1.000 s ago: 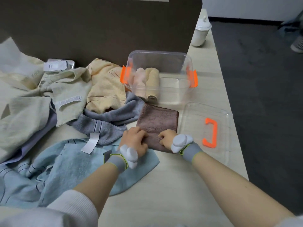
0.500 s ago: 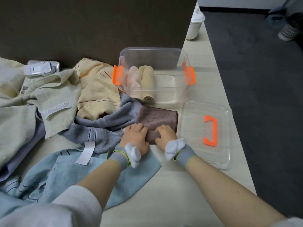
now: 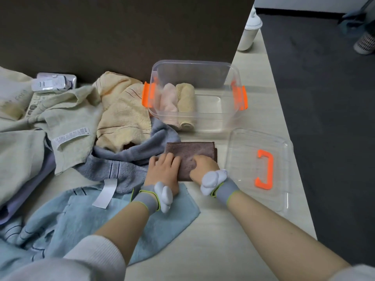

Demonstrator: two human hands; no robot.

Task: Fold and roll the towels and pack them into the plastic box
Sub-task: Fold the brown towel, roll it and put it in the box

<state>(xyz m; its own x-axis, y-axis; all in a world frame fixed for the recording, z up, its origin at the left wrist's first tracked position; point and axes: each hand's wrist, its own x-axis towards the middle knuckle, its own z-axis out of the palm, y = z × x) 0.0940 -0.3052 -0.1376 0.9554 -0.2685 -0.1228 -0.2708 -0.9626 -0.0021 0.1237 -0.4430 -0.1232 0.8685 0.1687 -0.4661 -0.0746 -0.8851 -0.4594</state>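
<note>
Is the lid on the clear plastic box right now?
No. The lid with its orange handle lies flat on the table beside the plastic box, whose top is open with two rolled towels inside.

We see the small brown folded towel [image 3: 190, 152] grown shorter front to back than a second ago: its near edge is now rolled up under both hands, and less flat cloth shows beyond them. Our left hand [image 3: 163, 172] and right hand [image 3: 203, 166] sit farther forward on it, closer together, fingers curled over the roll. The view has also shifted slightly, the worktop [image 3: 213, 240] scene sitting lower right.
</note>
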